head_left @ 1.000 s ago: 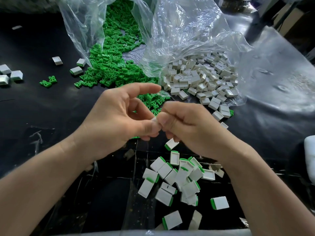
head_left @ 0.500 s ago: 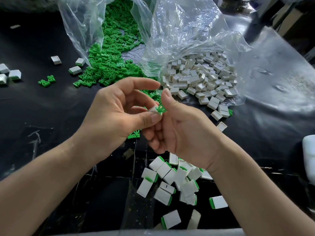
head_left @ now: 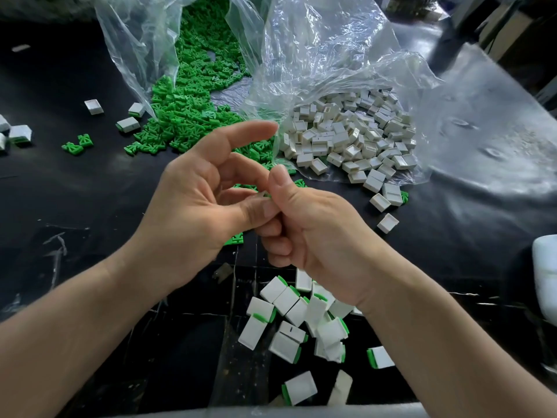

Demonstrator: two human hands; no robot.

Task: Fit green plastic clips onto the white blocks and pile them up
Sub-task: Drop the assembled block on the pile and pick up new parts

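My left hand (head_left: 199, 212) and my right hand (head_left: 319, 233) meet above the middle of the black table. Between their thumbs they pinch a small white block (head_left: 265, 194) with a green clip; only a sliver of it shows. My left index finger sticks out straight. My right fingers are curled, with the thumb on top of the piece. A heap of loose green clips (head_left: 193, 122) spills from a bag behind the hands. Bare white blocks (head_left: 346, 137) lie heaped at the back right. Finished blocks with green clips (head_left: 289, 321) are piled under my right wrist.
Clear plastic bags (head_left: 316, 55) stand open behind both heaps. Stray white blocks (head_left: 128, 124) and two loose green clips (head_left: 77, 144) lie at the left. A white object (head_left: 545, 276) sits at the right edge. The table's near edge (head_left: 271, 413) runs along the bottom.
My right thumb has closed down over the block and clip, which showed between the hands half a second ago. Both hands have stayed in about the same place.
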